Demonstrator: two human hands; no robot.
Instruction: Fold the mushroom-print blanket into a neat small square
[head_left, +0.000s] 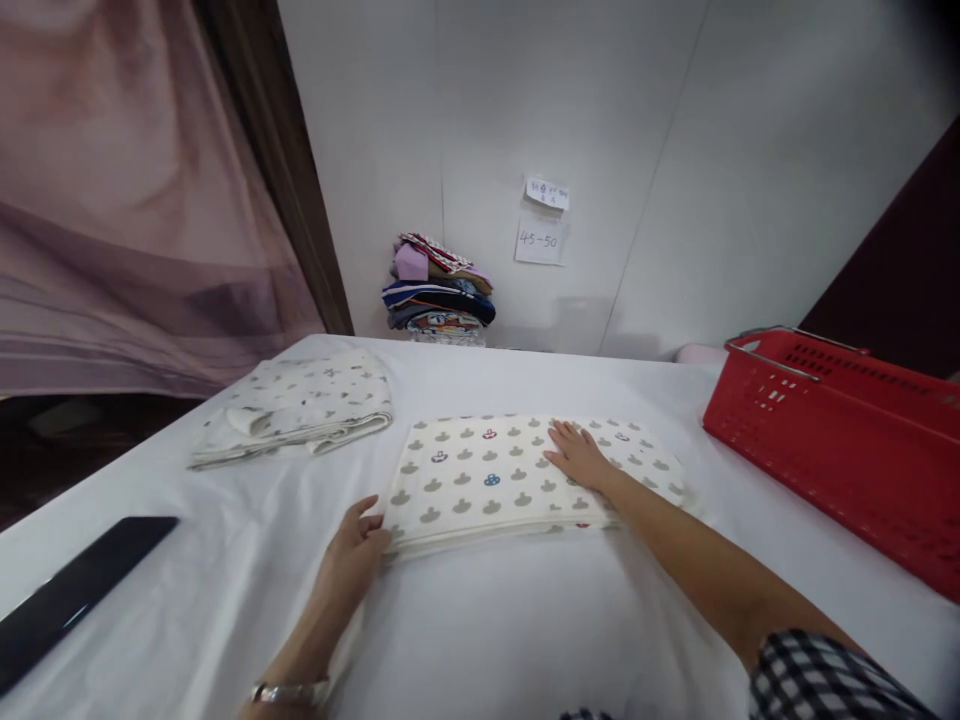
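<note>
A folded white cloth printed with grey mushroom shapes and a few coloured ones lies flat in front of me. At its near left corner is my left hand, fingers bent and thumb against the edge, closed on the cloth. My right hand rests palm down on top, right of the middle, with its fingers spread. To the far left lies another folded white cloth with small dark prints, apart from both hands.
A white-covered table carries everything. On the right stands a red plastic basket with metal handles. A dark flat phone-like object lies at left. Beyond the far edge is a stack of folded fabrics; paper notes hang on the wall.
</note>
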